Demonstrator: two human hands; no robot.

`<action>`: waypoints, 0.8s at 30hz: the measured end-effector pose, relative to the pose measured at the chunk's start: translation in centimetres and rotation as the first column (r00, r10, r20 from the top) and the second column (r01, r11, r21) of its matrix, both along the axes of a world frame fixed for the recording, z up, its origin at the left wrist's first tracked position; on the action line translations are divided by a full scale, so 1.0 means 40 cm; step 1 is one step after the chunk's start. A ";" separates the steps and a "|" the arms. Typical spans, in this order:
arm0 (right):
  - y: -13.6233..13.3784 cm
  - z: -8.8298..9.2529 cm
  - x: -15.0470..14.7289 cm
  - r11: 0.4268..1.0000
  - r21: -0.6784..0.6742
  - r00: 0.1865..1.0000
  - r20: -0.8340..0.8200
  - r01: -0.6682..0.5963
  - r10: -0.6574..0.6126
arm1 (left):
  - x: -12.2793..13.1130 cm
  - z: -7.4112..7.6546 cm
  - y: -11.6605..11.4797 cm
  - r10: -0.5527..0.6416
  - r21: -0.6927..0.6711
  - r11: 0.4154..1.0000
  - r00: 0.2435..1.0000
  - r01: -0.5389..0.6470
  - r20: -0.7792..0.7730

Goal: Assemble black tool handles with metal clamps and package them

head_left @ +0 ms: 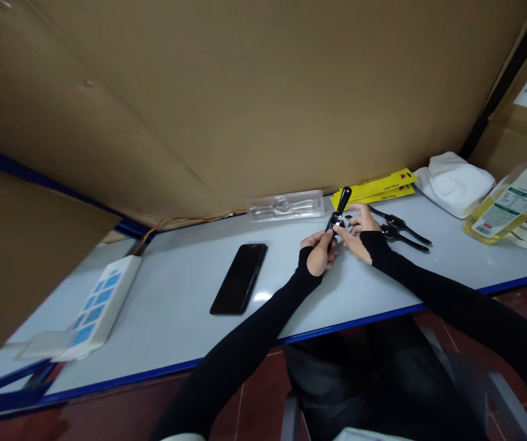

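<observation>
A black spokeshave [344, 199] is held up over the table at a steep tilt, one handle pointing up and away. My left hand [317, 252] is closed around its lower handle, which the fingers partly hide. At the shiny metal middle of the tool is my right hand [358, 236], its thumb and fingertips bent onto the blade area; exactly what they pinch is too small to make out. Just right of my right hand, more black spokeshaves [403, 236] lie on the table.
Yellow printed cards [377, 187] and a clear plastic blister pack [286, 207] lie along the back wall. A black phone [239, 278] rests left of my hands. White cloth [456, 182] and a bottle of yellow liquid [504, 205] stand right. A power strip [102, 309] sits far left.
</observation>
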State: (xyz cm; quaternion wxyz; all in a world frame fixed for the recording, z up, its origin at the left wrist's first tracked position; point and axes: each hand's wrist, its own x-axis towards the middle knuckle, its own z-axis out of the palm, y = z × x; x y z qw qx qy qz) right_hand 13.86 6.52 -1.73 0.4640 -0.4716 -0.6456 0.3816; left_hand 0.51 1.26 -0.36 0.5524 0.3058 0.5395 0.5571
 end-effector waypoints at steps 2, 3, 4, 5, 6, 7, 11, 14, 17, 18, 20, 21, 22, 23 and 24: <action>0.015 0.012 0.020 0.983 0.182 0.991 0.132 0.005 -0.029 | 0.001 0.002 -0.002 -0.001 -0.001 1.000 1.000 0.001 0.010; 0.023 0.017 0.028 0.966 0.258 0.982 0.186 -0.032 -0.017 | 0.002 0.000 -0.003 -0.002 -0.004 1.000 1.000 0.002 0.009; 0.030 0.021 0.035 0.945 0.317 0.972 0.233 -0.081 0.005 | 0.003 -0.003 -0.004 -0.004 -0.005 1.000 1.000 0.004 0.004; 0.035 0.025 0.041 0.923 0.362 0.961 0.275 -0.131 0.029 | 0.004 -0.007 -0.004 -0.005 -0.003 1.000 1.000 0.005 -0.007; 0.039 0.028 0.045 0.901 0.397 0.949 0.311 -0.173 0.045 | 0.005 -0.011 -0.005 -0.010 -0.001 1.000 1.000 0.010 -0.021; 0.040 0.032 0.049 0.884 0.425 0.941 0.335 -0.197 0.048 | 0.005 -0.014 -0.005 -0.019 0.002 1.000 0.999 0.019 -0.036; 0.034 0.045 0.058 0.869 0.452 0.941 0.336 -0.201 0.043 | 0.006 -0.013 -0.009 -0.023 0.003 1.000 0.998 0.023 -0.054; 0.031 0.044 0.060 0.890 0.419 0.941 0.338 -0.179 0.030 | 0.010 -0.002 -0.009 0.019 -0.002 1.000 0.999 -0.019 -0.046; 0.033 0.035 0.056 0.904 0.376 0.938 0.338 -0.202 0.069 | 0.014 0.005 -0.009 0.061 -0.021 0.998 0.997 -0.063 -0.051; 0.033 0.032 0.054 0.901 0.367 0.935 0.339 -0.232 0.102 | 0.016 0.006 -0.009 0.069 -0.028 0.997 0.996 -0.071 -0.054; 0.033 0.030 0.050 0.887 0.384 0.931 0.343 -0.257 0.122 | 0.019 0.006 -0.010 0.066 -0.024 0.997 0.996 -0.068 -0.061; 0.032 0.030 0.049 0.880 0.403 0.932 0.346 -0.250 0.106 | 0.020 0.006 -0.010 0.066 -0.016 0.998 0.996 -0.067 -0.064; 0.031 0.030 0.049 0.874 0.423 0.933 0.348 -0.238 0.086 | 0.021 0.007 -0.010 0.069 -0.007 0.998 0.995 -0.070 -0.065; 0.030 0.031 0.050 0.868 0.436 0.932 0.355 -0.238 0.077 | 0.022 0.007 -0.010 0.077 0.000 0.997 0.995 -0.077 -0.064; 0.030 0.033 0.051 0.862 0.444 0.930 0.360 -0.244 0.078 | 0.023 0.008 -0.009 0.087 0.001 0.996 0.994 -0.087 -0.063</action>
